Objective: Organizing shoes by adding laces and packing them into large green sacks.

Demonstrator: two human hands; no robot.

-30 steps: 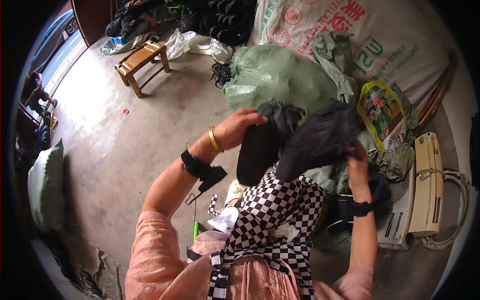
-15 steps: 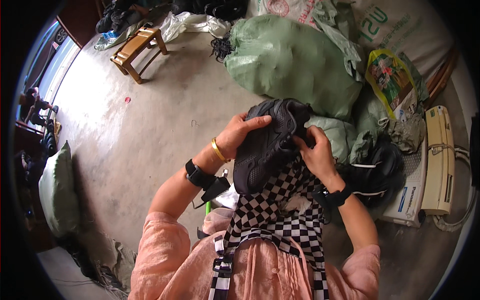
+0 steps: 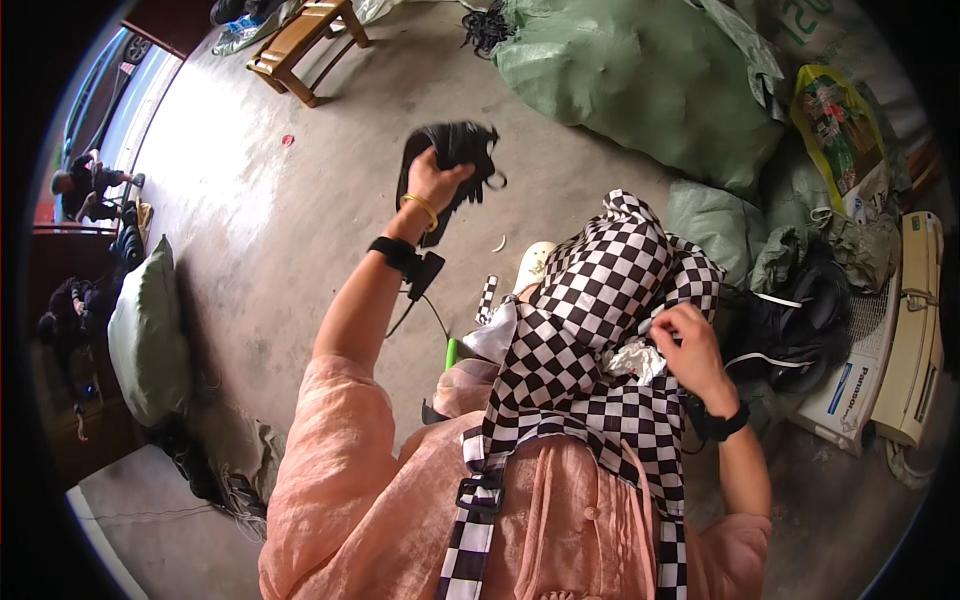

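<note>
My left hand [image 3: 436,184] is closed round a black shoe [image 3: 462,143], held out over the floor in front and to the left. The shoe is somewhat blurred, and a loop stands out at its right side. My right hand [image 3: 690,350] is over my lap, its fingers curled together at the black-and-white checkered apron [image 3: 590,270]. A small pale bit shows at the fingertips, too small to name. Beside those fingers, crumpled white paper or tissue [image 3: 636,362] lies on the apron.
A large green sack [image 3: 640,90] lies ahead on the right, with a wooden stool [image 3: 300,45] at the far left. Black shoes [image 3: 790,330], a carton [image 3: 850,385] and a beige appliance [image 3: 908,330] stand at the right. Another person [image 3: 92,190] sits at far left.
My left hand has carried the shoe from above my lap out to the left and away. My right hand has left the shoe and come down to the apron. The view has shifted.
</note>
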